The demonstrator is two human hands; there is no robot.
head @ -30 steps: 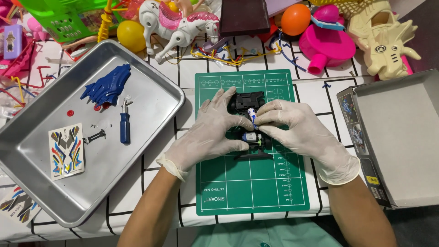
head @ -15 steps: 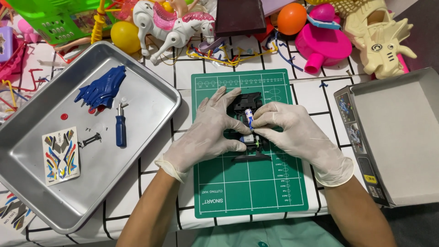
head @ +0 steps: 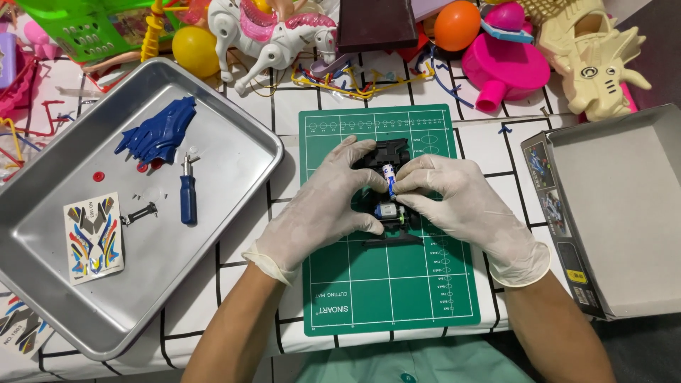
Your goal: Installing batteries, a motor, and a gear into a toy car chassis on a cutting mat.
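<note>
Tray: a metal tray (head: 234, 135) lies at 9 o'clock on the tabletop (head: 496, 142), which has a white cloth with a black grid.
Tray contents: a blue car shell (head: 157, 132) at its 12 o'clock, a blue-handled screwdriver (head: 187, 195) just below it, and a sticker sheet (head: 93, 237) at its 7 o'clock.
Mat: a green cutting mat (head: 386, 284) sits in the middle.
Left hand: the gloved left hand (head: 323, 209) has its grip wrapped around the black toy car chassis (head: 386, 186) from the 9 o'clock side.
Chassis: it rests on the mat's upper half, between both hands.
Right hand: the gloved right hand (head: 468, 206) has its grip pinching a small blue-and-white battery (head: 389, 179), held upright at the chassis.
Box: an open grey cardboard box (head: 617, 198) stands at 3 o'clock.
Toys: a white toy horse (head: 273, 32) and a pink toy (head: 505, 67) lie at 12 o'clock.
</note>
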